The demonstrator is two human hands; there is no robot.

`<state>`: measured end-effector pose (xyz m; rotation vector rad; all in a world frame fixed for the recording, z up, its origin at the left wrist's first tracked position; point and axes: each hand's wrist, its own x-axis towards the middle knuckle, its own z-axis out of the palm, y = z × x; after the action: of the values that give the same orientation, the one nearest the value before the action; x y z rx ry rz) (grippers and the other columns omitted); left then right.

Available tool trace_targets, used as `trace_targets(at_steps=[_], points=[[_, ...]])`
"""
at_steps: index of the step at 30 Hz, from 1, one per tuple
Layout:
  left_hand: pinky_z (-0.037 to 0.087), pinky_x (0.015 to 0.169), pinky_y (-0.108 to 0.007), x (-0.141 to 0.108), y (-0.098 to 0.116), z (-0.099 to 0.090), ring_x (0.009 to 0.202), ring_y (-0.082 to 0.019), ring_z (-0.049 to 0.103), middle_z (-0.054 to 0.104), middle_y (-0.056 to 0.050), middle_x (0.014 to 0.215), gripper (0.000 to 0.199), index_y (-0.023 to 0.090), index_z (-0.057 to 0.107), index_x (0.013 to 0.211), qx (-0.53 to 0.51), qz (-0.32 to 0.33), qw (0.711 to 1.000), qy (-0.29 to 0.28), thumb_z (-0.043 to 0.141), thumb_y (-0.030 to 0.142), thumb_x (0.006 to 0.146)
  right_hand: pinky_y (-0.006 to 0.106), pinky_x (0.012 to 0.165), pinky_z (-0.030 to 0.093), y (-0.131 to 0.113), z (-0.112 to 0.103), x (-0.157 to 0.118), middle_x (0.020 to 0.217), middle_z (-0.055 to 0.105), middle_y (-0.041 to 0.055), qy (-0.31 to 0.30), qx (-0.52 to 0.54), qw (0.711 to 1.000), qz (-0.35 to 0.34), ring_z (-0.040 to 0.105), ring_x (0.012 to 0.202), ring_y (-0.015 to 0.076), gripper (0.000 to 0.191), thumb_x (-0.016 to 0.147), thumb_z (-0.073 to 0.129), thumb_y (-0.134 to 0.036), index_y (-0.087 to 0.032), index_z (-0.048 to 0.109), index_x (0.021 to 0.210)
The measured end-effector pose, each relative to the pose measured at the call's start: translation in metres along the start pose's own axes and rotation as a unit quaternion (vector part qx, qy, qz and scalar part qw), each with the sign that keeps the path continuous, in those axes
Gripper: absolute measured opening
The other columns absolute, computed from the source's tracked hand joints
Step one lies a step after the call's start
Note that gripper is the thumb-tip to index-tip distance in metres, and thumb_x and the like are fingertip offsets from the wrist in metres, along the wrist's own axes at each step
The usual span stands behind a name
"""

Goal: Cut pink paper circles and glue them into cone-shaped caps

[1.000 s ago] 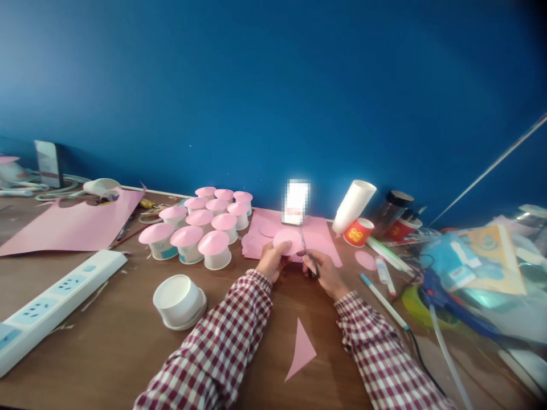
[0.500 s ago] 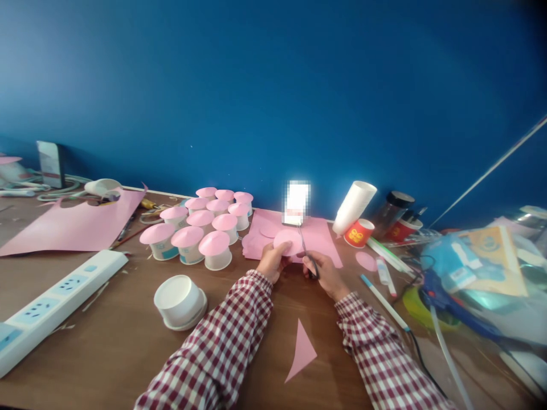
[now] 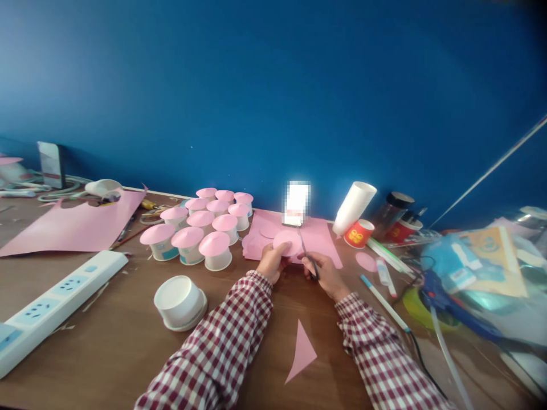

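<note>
My left hand [image 3: 272,262] pinches a round piece of pink paper [image 3: 291,241], thumb on top. In my right hand [image 3: 323,273] is a pair of scissors [image 3: 313,265], its blades pointing away from me along the right side of the paper. Whether the blades are closed is too small to tell. Beneath and behind lie pink sheets [image 3: 321,236]. To the left stand several paper cups with shallow pink paper cones on top [image 3: 215,244]. A pink offcut [image 3: 301,352] rests on the table between my forearms.
A power strip [image 3: 64,302] and a white tub [image 3: 180,302] are at left. A bright phone [image 3: 296,204] leans on the blue wall. At right are stacked white cups [image 3: 354,206], a red cup [image 3: 359,233], markers [image 3: 384,302] and a blue glue gun [image 3: 453,313] with its cord.
Almost nothing differs. The scissors and my right hand have shifted very slightly at the paper's edge; my left hand keeps its hold.
</note>
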<state>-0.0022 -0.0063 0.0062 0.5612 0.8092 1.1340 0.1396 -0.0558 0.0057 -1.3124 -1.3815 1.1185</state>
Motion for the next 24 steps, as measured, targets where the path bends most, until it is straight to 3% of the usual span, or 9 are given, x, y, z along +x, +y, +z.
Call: trace_targets(at_steps=[13, 24], points=[[0.046, 0.043, -0.017, 0.001, 0.0, 0.0, 0.056, -0.009, 0.056, 0.06, -0.004, 0.072, 0.023, 0.01, 0.061, 0.084, -0.004, 0.0, 1.0, 0.008, 0.07, 0.018, 0.065, 0.023, 0.045, 0.04, 0.005, -0.002, 0.003, 0.053, 0.052, -0.0027, 0.014, -0.009, 1.0, -0.006, 0.047, 0.046, 0.01, 0.04, 0.074, 0.06, -0.05, -0.014, 0.064, 0.09], [0.044, 0.042, -0.015, 0.001, 0.003, -0.005, 0.057, -0.009, 0.055, 0.062, -0.006, 0.072, 0.023, 0.008, 0.063, 0.085, 0.025, -0.035, 0.999, -0.021, 0.069, 0.018, 0.066, 0.022, 0.044, 0.037, -0.006, -0.005, -0.001, 0.053, 0.051, -0.0035, -0.028, -0.012, 1.0, 0.001, 0.048, 0.048, 0.0096, 0.04, 0.076, 0.058, -0.047, -0.013, 0.063, 0.095]])
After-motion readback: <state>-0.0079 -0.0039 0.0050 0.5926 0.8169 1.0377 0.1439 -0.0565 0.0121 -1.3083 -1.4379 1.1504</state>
